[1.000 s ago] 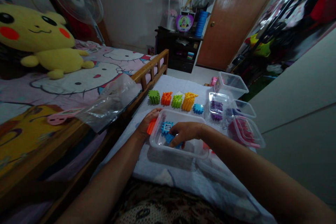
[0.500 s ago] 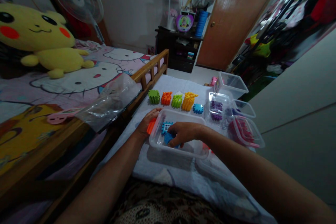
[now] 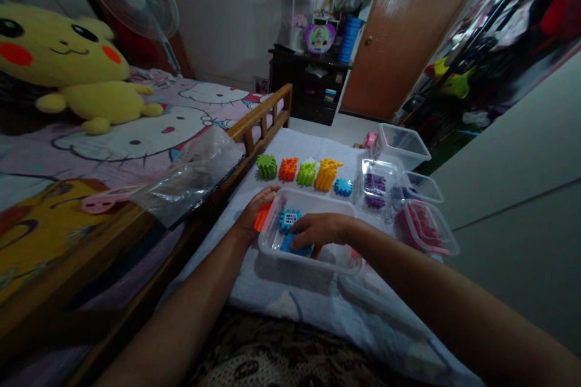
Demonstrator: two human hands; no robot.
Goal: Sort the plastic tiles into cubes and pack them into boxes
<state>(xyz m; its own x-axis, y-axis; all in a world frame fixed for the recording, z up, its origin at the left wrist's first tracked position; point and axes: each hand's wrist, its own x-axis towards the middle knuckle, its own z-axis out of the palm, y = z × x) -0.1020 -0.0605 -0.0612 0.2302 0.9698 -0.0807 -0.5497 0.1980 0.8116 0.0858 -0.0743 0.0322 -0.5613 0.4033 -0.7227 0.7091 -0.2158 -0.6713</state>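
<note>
My left hand (image 3: 262, 208) is wrapped round the left end of a clear plastic box (image 3: 324, 263), at its orange handle (image 3: 262, 217). Inside the box, my right hand (image 3: 320, 231) has its thumb and fingers closed on a blue waffle-edged building block (image 3: 293, 245) that lies flat on the bottom. Just beyond it is another blue block with a white window pattern (image 3: 289, 219). The fingertips under my right palm are partly hidden.
Behind the box stand stacks of dark green (image 3: 266, 167), orange (image 3: 288, 169), lime (image 3: 306, 174), yellow (image 3: 327, 174) and blue blocks (image 3: 344, 187). To the right are clear containers with purple (image 3: 374, 188) and red pieces (image 3: 420, 224). A wooden bed rail (image 3: 258, 121) runs along the left.
The blue block in my right hand has gone from tilted to flat on the box bottom. My left hand and the box have stayed in place.
</note>
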